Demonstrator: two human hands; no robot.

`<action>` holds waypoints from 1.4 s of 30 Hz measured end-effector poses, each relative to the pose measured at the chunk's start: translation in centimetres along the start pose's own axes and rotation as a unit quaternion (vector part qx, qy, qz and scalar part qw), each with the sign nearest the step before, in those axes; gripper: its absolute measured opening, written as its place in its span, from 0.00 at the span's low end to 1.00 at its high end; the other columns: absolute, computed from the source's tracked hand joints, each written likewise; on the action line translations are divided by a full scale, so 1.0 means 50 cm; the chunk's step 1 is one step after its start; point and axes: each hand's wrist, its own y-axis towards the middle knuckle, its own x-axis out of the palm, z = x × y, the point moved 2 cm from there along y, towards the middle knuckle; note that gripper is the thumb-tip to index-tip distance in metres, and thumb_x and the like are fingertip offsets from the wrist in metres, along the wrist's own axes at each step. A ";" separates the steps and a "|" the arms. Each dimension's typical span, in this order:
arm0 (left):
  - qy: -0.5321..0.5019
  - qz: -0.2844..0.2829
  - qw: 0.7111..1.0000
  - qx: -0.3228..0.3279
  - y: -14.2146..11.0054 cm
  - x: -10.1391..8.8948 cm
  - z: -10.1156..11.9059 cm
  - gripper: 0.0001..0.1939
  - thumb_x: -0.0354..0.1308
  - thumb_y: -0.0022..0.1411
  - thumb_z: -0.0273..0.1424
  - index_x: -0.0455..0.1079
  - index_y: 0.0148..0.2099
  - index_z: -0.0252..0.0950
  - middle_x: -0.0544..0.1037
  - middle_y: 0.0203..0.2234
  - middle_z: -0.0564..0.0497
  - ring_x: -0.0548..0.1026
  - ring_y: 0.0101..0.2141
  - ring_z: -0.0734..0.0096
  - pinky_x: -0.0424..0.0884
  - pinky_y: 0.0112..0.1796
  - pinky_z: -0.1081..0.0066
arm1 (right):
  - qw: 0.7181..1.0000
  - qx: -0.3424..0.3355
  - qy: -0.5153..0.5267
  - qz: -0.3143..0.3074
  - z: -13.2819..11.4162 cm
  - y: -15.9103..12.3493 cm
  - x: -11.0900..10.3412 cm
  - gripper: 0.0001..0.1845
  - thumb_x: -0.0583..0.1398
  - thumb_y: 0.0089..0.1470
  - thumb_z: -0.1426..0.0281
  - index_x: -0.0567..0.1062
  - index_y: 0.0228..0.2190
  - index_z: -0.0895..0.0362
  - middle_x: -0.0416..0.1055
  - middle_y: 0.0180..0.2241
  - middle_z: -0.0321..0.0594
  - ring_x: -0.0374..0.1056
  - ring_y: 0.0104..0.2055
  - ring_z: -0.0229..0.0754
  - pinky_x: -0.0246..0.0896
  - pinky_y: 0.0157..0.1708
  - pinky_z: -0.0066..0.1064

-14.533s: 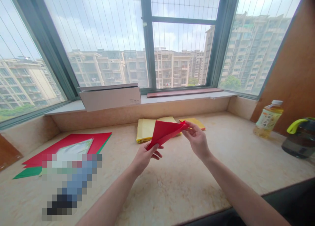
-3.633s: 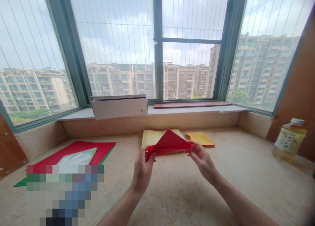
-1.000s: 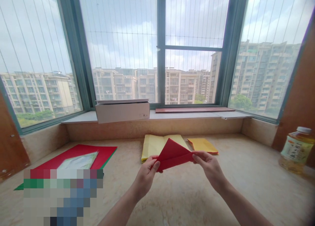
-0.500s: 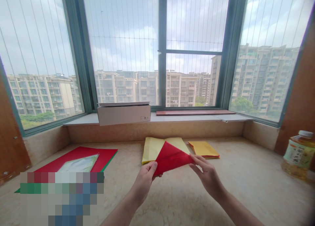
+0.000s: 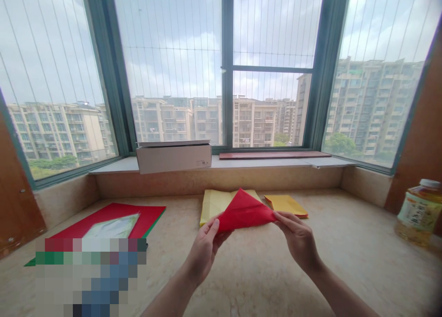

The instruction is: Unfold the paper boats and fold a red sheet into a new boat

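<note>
A red folded paper (image 5: 243, 212), shaped like a triangle with its point up, is held above the counter between my two hands. My left hand (image 5: 206, 242) pinches its left corner, thumb on the near face and fingers behind. The right corner sits between the thumb and fingers of my right hand (image 5: 297, 232). Behind the red paper, partly covered by it, pale yellow creased paper (image 5: 212, 204) lies opened out. A stack of orange-yellow paper (image 5: 286, 206) with a red edge rests just to the right.
On the left, red sheets (image 5: 113, 212) with green beneath carry a clear packet (image 5: 113, 227); blurred blocks cover the area in front. A bottle (image 5: 418, 213) of amber liquid stands at the right. A white box (image 5: 174, 158) and a brown-red board (image 5: 274, 155) sit on the window ledge.
Both hands have moved slightly apart and turned the red paper, so its lower edge is nearer level and its point stands higher. Both keep hold of its corners.
</note>
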 end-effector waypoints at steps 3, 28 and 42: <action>0.012 0.021 0.999 0.038 0.001 -0.001 0.007 0.20 0.64 0.58 0.41 0.69 0.49 0.36 0.80 0.43 0.45 0.79 0.43 0.61 0.73 0.50 0.60 | 1.000 -0.002 -0.006 0.016 -0.009 -0.001 -0.001 0.13 0.63 0.56 0.65 0.81 0.44 0.44 0.78 0.43 0.41 0.74 0.43 0.48 0.73 0.43 0.38; 0.231 0.118 0.950 0.176 0.022 -0.041 0.009 0.25 0.66 0.55 0.38 0.71 0.53 0.33 0.81 0.29 0.49 0.79 0.31 0.66 0.75 0.37 0.67 | 0.998 -0.049 -0.037 0.017 -0.017 -0.013 0.007 0.13 0.64 0.56 0.67 0.81 0.44 0.47 0.79 0.43 0.41 0.75 0.42 0.45 0.72 0.44 0.36; 0.505 -0.002 0.798 0.329 -0.002 -0.024 0.010 0.16 0.59 0.63 0.34 0.76 0.51 0.34 0.79 0.42 0.42 0.78 0.40 0.61 0.73 0.43 0.66 | 0.999 -0.004 -0.036 0.030 0.006 -0.008 0.004 0.10 0.63 0.57 0.66 0.82 0.41 0.50 0.78 0.40 0.41 0.74 0.42 0.44 0.70 0.44 0.37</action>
